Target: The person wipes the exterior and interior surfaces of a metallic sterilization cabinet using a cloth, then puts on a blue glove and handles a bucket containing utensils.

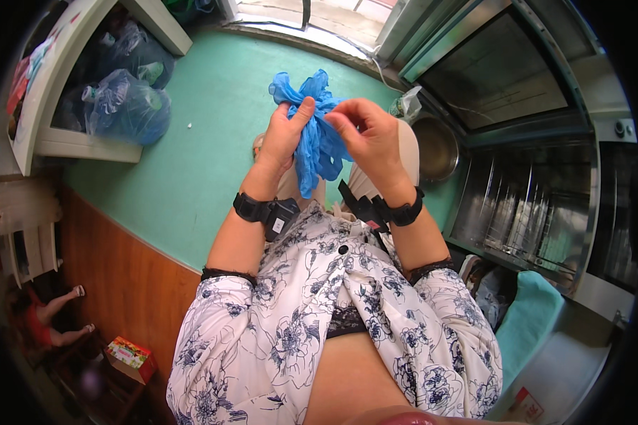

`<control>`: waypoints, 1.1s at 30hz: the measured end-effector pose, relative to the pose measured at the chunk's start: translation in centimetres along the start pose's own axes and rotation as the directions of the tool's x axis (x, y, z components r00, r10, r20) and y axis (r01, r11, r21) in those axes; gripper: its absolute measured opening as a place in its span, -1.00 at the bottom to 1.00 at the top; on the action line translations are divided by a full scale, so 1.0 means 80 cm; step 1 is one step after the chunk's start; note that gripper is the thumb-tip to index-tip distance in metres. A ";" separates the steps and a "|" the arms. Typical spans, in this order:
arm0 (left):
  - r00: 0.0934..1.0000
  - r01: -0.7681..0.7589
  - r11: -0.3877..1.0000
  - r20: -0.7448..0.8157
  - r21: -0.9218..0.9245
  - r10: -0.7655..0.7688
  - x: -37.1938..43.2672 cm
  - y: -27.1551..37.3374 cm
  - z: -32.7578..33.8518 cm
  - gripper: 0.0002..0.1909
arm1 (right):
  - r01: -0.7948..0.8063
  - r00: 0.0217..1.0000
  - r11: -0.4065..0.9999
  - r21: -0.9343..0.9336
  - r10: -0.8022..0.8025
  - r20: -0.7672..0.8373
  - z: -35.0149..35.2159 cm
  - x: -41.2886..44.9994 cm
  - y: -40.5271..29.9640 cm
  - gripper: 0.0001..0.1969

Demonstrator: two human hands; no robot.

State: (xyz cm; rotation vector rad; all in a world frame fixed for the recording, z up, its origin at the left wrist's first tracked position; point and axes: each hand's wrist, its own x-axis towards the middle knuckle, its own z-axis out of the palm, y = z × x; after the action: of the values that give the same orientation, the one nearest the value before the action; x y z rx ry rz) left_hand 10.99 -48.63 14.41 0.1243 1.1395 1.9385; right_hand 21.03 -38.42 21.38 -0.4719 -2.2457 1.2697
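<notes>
A crumpled bundle of thin blue plastic (311, 141), like a bag, is up in front of my knees. Loops stand out at its top and loose strips hang below. My left hand (287, 127) grips its gathered middle, thumb on top. From the other side my right hand (369, 133) pinches at the bundle's right edge between thumb and bent forefinger; the other fingers curl in. Black straps with small devices circle both wrists, the left device (282, 219) being the easier to see. A loose black strap end (353, 196) sticks out near the right wrist.
Clear bags of plastic bottles (130, 106) fill a white-framed shelf (87, 143) at left. At right are a metal basin (433, 149) and an open metal cabinet with wire racks (521, 207). A cardboard box (130, 360) and a seated person (45, 319) are at lower left.
</notes>
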 end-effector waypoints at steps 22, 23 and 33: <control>0.982 -0.127 0.967 -0.164 -0.222 0.092 0.029 0.014 -0.017 -0.71 | -0.195 0.972 0.728 0.658 0.051 0.231 -0.006 -0.014 0.026 -0.87; 0.996 -0.086 0.964 -0.050 -0.252 0.076 0.022 0.017 -0.016 -0.66 | -0.315 0.949 0.496 0.809 0.177 0.262 -0.006 -0.007 0.031 -0.89; 0.972 0.097 0.988 0.200 0.121 -0.120 0.003 0.014 -0.011 -0.63 | -0.391 0.878 0.336 0.857 0.415 0.238 0.009 0.008 0.043 -0.76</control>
State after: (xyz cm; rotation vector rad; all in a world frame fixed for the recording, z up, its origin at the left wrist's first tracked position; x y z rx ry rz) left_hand 9.71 -49.26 14.69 0.3103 1.0912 1.7224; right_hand 20.23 -36.86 18.25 -0.6109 -1.0853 2.4523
